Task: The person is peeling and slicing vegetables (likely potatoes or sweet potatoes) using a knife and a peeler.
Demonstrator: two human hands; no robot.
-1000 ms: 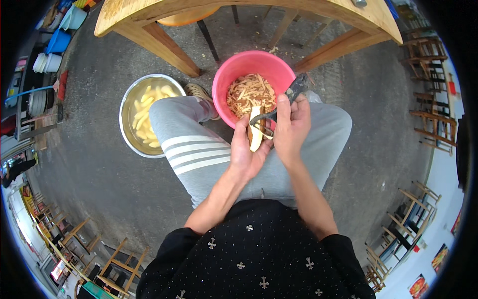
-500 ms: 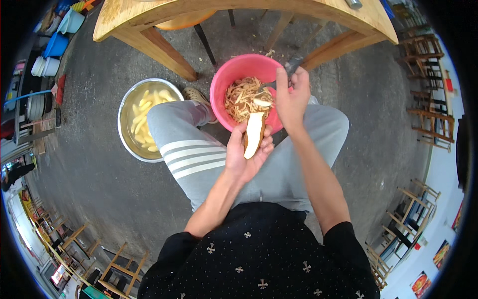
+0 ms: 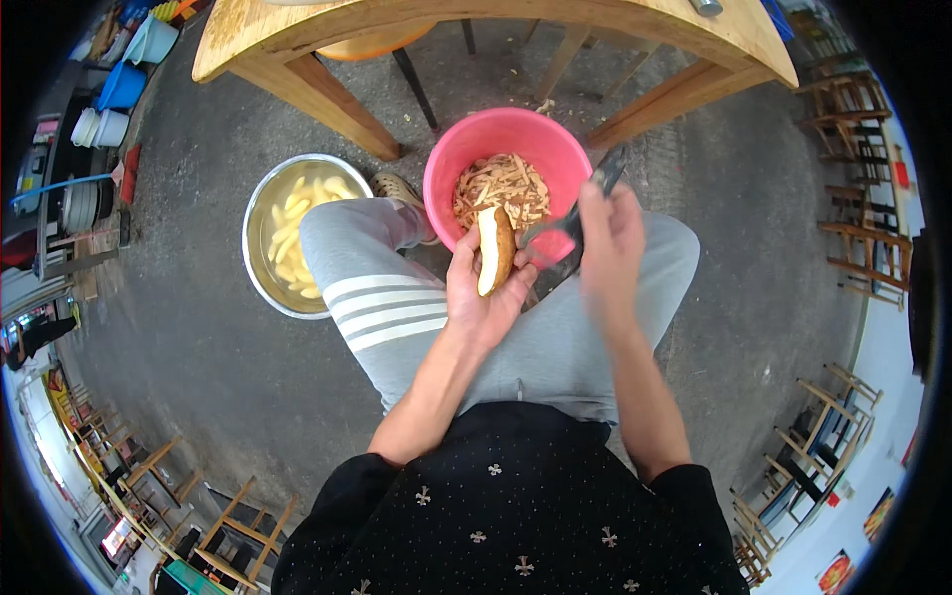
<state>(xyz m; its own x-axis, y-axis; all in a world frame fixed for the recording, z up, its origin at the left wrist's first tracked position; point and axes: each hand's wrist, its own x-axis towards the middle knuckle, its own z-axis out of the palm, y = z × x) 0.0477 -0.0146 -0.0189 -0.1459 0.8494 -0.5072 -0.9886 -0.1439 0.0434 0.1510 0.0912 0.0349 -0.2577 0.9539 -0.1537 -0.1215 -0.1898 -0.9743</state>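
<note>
Root (image 3: 505, 248) lay in the left hand (image 3: 484, 302), above the lap and just short of the near wall of the bucket (image 3: 566, 151), its far end overlapping the bucket's near side in this view. Its long axis ran away from the body, almost in line with the left forearm, one end pointing toward the bucket and the other back toward the palm. The bare pale face was turned to the left; the brown skin was turned to the right, toward the peeler (image 3: 608, 171). State of the left fingers: pinching the root, with the thumb along its left side and the other fingers curled under its right side. State of the right fingers: closed around the peeler's dark handle, although blur hid the exact placing of each finger. The right hand (image 3: 612, 236) stood to the right of the root, at about the same reach from the body; the left hand, in contact with it, was the nearer. The peeler's handle pointed forward and to the right, and its blurred head sat between the right hand and the root, apart from the skin. Pale and brown strips (image 3: 501, 183) lay inside the bucket. A metal basin (image 3: 254, 275) of peeled roots (image 3: 290, 233) stood on the floor (image 3: 198, 347) beside the left knee. The tabletop (image 3: 288, 22) was beyond the bucket.
</note>
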